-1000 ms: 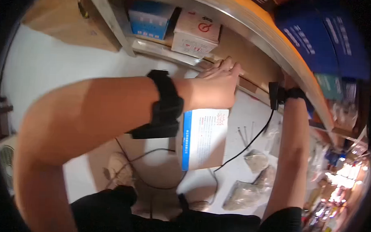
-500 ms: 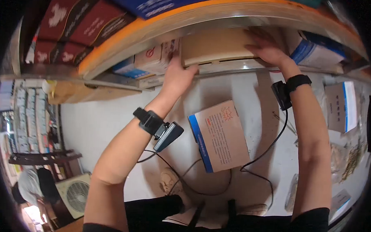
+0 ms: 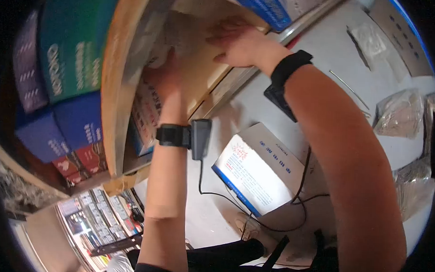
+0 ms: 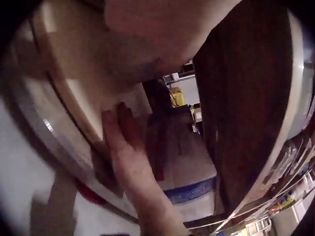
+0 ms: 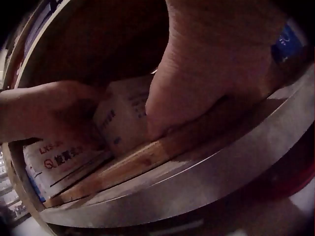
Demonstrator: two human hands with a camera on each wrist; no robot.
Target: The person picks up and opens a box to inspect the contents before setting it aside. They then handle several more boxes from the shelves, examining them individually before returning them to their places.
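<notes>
My left hand (image 3: 164,79) reaches into the lower shelf, beside a white carton with red print (image 5: 64,164). In the right wrist view, that hand lies over the carton's top and right side, its fingers partly in shadow. A second, paler carton (image 5: 123,115) stands deeper in the shelf between my two hands. My right hand (image 3: 242,45) rests with extended fingers on the tan shelf board (image 3: 200,68), near the front edge; the left wrist view shows these fingers (image 4: 113,130) spread over the board. Neither hand visibly grips anything.
A white and blue carton (image 3: 259,171) sits on the floor below the shelf, with black cables around it. Another blue and white box (image 3: 265,10) is at the shelf's far end. Plastic bags (image 3: 400,113) lie at right. Green box (image 3: 74,44) stands on the upper shelf.
The head view has turned. My left hand has moved from the shelf's front edge deeper in beside the red-printed carton. The right hand, hidden a second ago, now shows on the board.
</notes>
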